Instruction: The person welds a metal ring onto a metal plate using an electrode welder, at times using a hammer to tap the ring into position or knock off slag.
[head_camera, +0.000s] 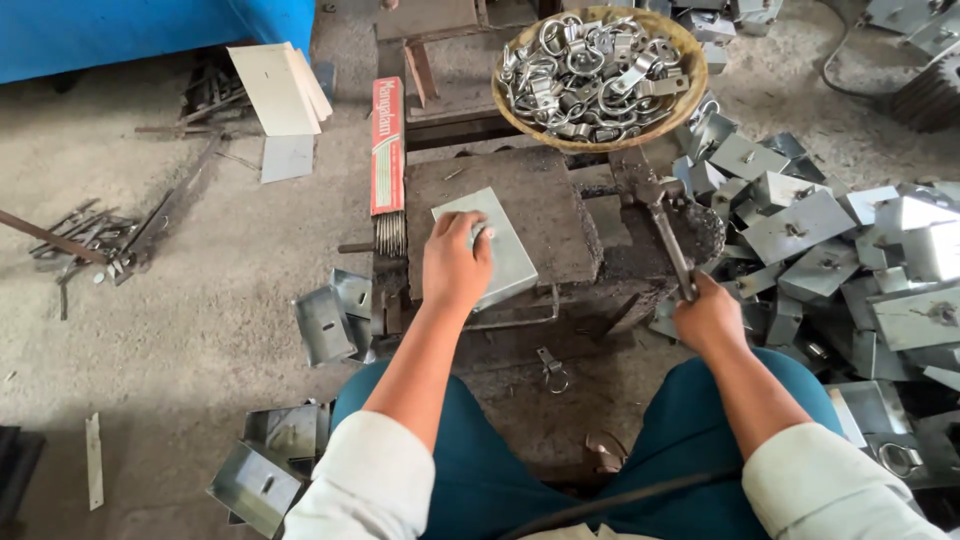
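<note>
My left hand (455, 262) rests on a flat galvanised metal plate (505, 250) lying on a dark, worn work block (530, 195), with its fingers pinching a small metal ring piece at the plate's top. My right hand (708, 318) grips the handle of a hammer (668, 225) whose head rests near the block's right side. My knees in teal trousers frame the block from below.
A round woven basket (515, 105) full of metal rings and clips stands behind the block. A big heap of bent metal plates (850, 250) lies at the right. A red pack of welding rods (387, 145) lies left of the block. Loose plates (325, 322) and scrap lie on the floor.
</note>
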